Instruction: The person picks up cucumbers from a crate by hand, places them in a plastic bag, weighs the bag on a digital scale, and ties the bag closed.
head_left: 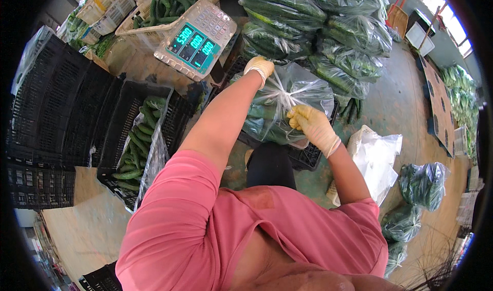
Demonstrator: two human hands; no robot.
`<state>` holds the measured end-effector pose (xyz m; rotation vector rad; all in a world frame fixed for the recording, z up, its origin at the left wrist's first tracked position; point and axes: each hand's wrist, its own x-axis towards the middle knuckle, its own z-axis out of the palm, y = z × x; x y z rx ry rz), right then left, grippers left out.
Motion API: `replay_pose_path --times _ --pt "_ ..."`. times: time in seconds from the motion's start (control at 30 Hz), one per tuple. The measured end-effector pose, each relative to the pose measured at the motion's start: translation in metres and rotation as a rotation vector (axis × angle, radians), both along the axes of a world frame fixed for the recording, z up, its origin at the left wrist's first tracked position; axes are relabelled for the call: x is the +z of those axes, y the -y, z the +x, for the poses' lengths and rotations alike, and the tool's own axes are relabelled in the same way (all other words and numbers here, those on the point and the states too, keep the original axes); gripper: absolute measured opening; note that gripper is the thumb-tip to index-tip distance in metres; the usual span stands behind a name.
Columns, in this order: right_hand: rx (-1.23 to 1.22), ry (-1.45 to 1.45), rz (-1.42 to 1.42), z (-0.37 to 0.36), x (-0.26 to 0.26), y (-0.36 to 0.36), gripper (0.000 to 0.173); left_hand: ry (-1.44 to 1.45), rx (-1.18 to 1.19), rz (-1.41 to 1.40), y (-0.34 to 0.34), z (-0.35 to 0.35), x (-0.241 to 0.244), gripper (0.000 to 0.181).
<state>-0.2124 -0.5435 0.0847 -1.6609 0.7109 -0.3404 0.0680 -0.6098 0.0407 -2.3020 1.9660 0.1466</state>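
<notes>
In front of me a clear plastic bag (265, 117) of green cucumbers sits on a black plastic crate (306, 158), its top gathered into a tight twist. My left hand (260, 67), in a pale glove, grips a stretched strand of the plastic on the far left side. On the near right, my right hand (310, 123), in a yellowed glove, is closed on plastic close to the gathered knot. Just beyond my left hand stands a digital scale display (196, 39) with lit figures.
Filled bags of cucumbers (285, 10) are stacked beyond. At left, a black crate (111, 137) holds loose cucumbers (140, 137). White plastic sheets (371, 160) lie over a basket at right, near more filled bags (423, 185). A cream basket (131, 31) of cucumbers stands behind the scale.
</notes>
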Motion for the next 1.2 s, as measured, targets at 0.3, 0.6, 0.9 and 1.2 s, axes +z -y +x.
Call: replay_pose_path --times 0.3,0.6,0.9,1.2 --pt "-0.050 -0.180 -0.462 -0.004 0.018 -0.012 0.030 -0.524 0.450 -0.208 -0.010 -0.028 0.011 0.037" --pt "0.065 0.002 -1.199 0.015 0.018 -0.010 0.010 -0.477 0.449 -0.225 -0.032 -0.041 0.017 0.026" --pt "-0.171 0.192 -0.761 0.003 0.006 -0.010 0.008 -0.149 -0.136 0.014 -0.034 -0.017 0.037 0.023" --pt "-0.098 0.914 0.521 0.035 0.014 0.005 0.044 -2.450 -0.016 -0.091 -0.130 -0.030 0.066 0.031"
